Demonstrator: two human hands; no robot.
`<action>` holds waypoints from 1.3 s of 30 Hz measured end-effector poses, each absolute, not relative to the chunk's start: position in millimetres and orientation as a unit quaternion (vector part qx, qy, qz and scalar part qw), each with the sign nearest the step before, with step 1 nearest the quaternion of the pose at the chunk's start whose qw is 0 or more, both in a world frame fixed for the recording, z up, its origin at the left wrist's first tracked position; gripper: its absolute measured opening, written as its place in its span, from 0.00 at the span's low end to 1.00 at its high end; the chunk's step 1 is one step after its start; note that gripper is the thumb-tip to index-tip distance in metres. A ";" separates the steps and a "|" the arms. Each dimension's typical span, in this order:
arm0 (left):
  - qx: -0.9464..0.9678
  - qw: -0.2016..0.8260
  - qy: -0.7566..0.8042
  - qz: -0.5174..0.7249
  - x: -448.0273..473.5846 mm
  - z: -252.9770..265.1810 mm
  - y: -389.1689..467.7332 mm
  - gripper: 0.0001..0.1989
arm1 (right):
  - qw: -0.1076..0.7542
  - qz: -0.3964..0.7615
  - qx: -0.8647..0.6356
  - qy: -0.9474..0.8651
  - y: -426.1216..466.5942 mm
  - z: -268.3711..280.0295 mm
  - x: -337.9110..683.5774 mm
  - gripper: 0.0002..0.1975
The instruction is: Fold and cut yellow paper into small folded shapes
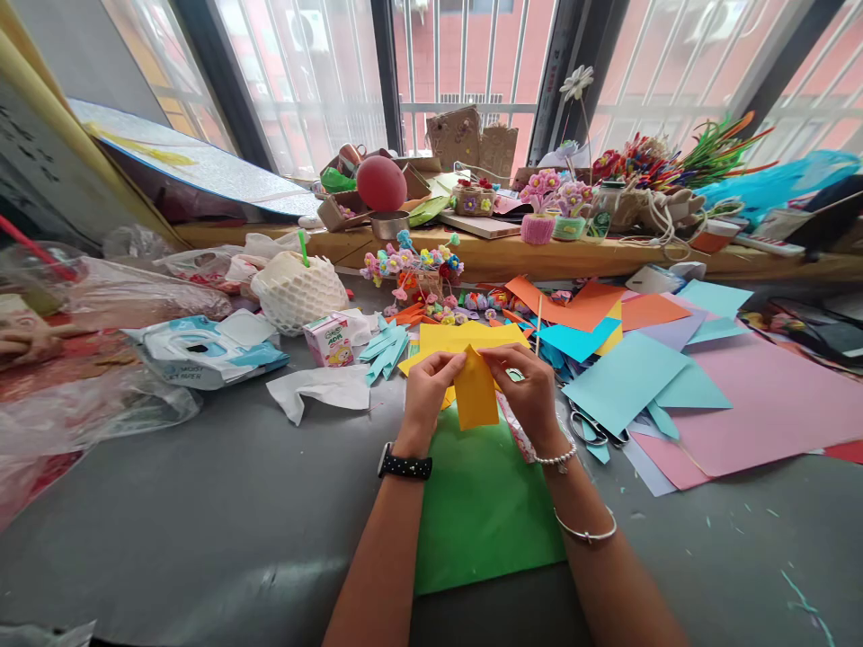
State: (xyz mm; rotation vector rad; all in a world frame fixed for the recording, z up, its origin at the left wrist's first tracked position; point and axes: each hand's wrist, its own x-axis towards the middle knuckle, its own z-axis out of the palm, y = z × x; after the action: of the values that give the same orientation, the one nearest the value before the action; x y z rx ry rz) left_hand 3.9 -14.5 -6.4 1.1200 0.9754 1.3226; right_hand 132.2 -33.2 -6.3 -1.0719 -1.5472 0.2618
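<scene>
Between my two hands hangs a small piece of yellow paper (pixel 477 402), its top narrowed to a folded point. My left hand (pixel 430 388) pinches the upper left edge with thumb and finger. On the other side my right hand (pixel 529 382) grips the upper right edge the same way. Below lies a large sheet of green paper (pixel 482 521) flat on the grey table (pixel 289 521). More yellow paper (pixel 465 335) is spread just behind my hands. Partly hidden beside my right wrist is a pink patterned strip or packet (pixel 516 429).
Scissors (pixel 588 429) lie right of my hand, near blue sheets (pixel 627 377) and large pink paper (pixel 782 404). Leftward are a tissue (pixel 320 388), a wet wipe pack (pixel 209 349), a small pink box (pixel 329 341) and a netted coconut (pixel 300 289). Crafted flowers (pixel 411 265) stand behind.
</scene>
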 end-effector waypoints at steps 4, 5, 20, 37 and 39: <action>0.472 0.536 0.413 0.565 4.0 -7.6 -13.8 0.11 | 0.561 0.072 -0.455 -0.688 -32.3 -7.0 133.2 0.09; 0.473 0.534 0.413 0.566 4.1 -7.6 -13.8 0.11 | 0.559 0.068 -0.454 -0.691 -32.0 -7.1 133.3 0.09; 0.521 0.495 0.410 0.562 3.2 -10.2 -12.2 0.11 | 0.618 0.269 -0.452 -0.585 -30.5 -4.1 131.8 0.09; 0.613 0.450 0.422 0.493 1.4 -4.7 -16.9 0.13 | 0.540 0.533 -0.433 -0.487 -26.1 -5.8 149.1 0.09; 0.617 0.453 0.422 0.486 0.8 -3.9 -17.1 0.13 | 0.524 0.553 -0.431 -0.483 -25.9 -6.2 151.1 0.09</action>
State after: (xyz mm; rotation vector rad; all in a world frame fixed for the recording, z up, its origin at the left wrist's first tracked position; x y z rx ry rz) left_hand 0.8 -17.1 -3.9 1.5240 1.0414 1.2006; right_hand 151.1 -25.9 -6.2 -1.0303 -1.1566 1.3239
